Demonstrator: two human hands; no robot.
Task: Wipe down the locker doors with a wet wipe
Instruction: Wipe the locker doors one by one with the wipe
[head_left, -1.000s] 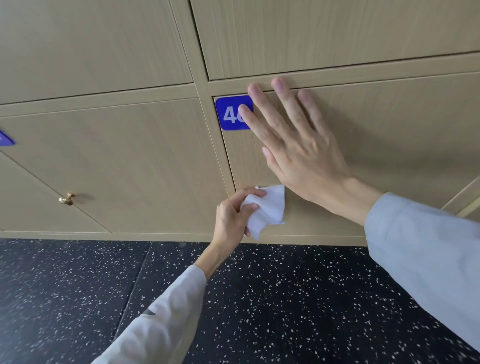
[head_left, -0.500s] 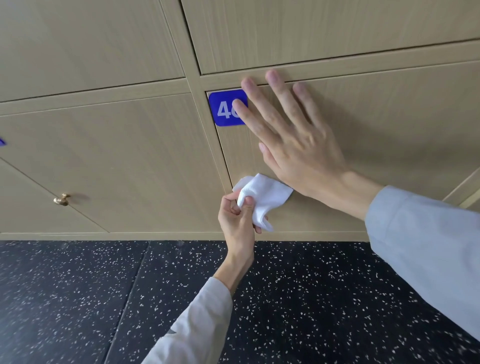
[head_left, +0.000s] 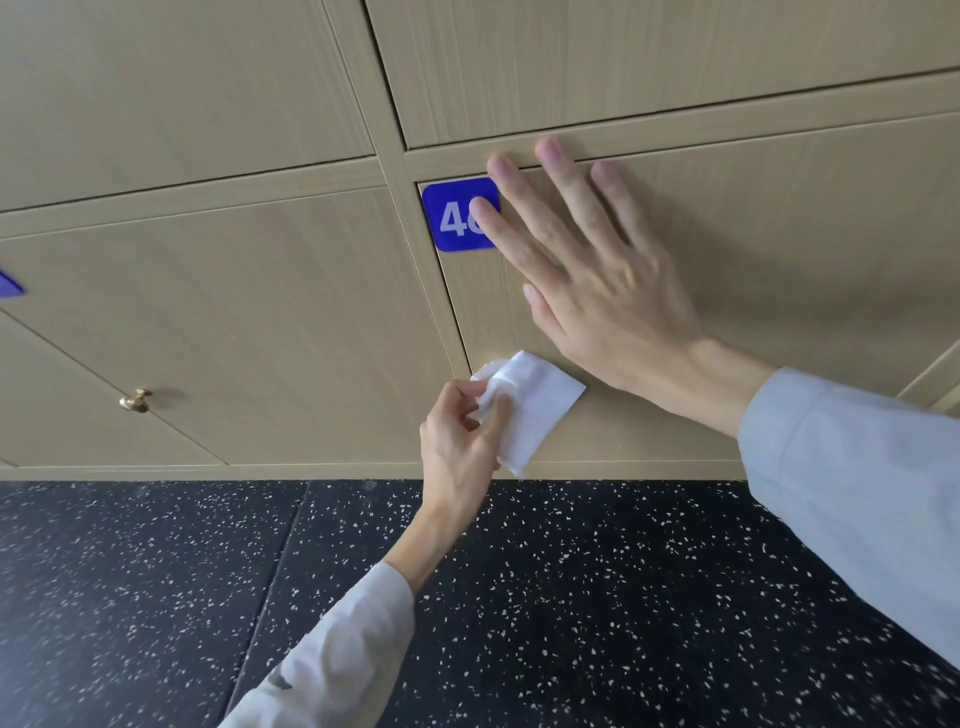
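A light wood locker door (head_left: 753, 249) fills the right of the view, with a blue number plate (head_left: 453, 214) in its top left corner. My right hand (head_left: 587, 275) lies flat on this door with straight, spread fingers; one fingertip covers part of the plate. Below it, my left hand (head_left: 460, 449) pinches a white wet wipe (head_left: 535, 408) between thumb and fingers. The wipe lies against the door's lower left part, close to its left edge.
A neighbouring locker door (head_left: 249, 322) is on the left, with a small brass knob (head_left: 136, 400) further left. More doors run along the top row. Dark speckled floor (head_left: 597, 597) begins right under the lockers.
My left hand has risen slightly and brought the wipe from in front of the door onto its lower left surface. The wipe has spread out flatter. My right hand stays pressed on the door.
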